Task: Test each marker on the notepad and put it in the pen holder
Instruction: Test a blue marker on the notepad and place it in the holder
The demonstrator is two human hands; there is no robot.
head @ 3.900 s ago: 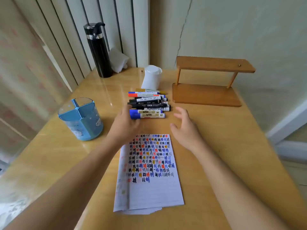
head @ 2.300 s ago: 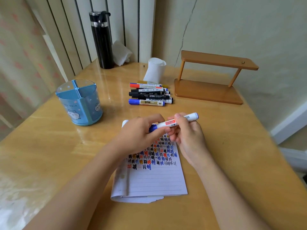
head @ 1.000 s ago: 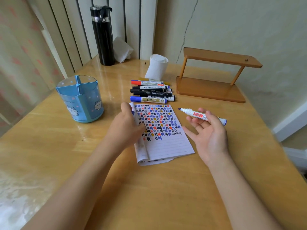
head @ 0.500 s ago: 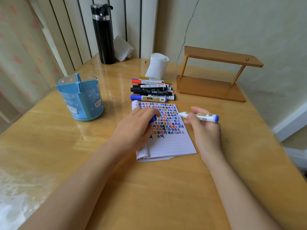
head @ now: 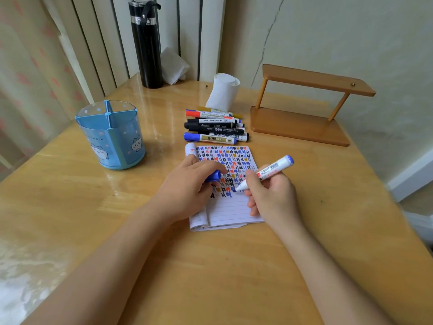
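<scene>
A lined notepad [head: 230, 212] covered in coloured marks lies at the table's centre. My right hand [head: 271, 195] grips an uncapped white marker with a blue end [head: 273, 171], its tip touching the page. My left hand [head: 187, 186] rests on the notepad's left side and holds the blue cap [head: 213, 176] under its fingers. Behind the pad lies a pile of several markers [head: 215, 127]. The blue pen holder [head: 111, 134], divided into compartments, stands to the left.
A black flask [head: 146, 43] and a tissue [head: 174, 65] stand at the back by the radiator. A white paper roll [head: 223, 91] sits behind the markers. A wooden stand [head: 302, 106] occupies the back right. The table's right edge [head: 384, 188] is close.
I picked a blue marker from the pile and pulled its cap off with my left hand. My right hand turned the marker round and brought its tip down onto the notepad.
</scene>
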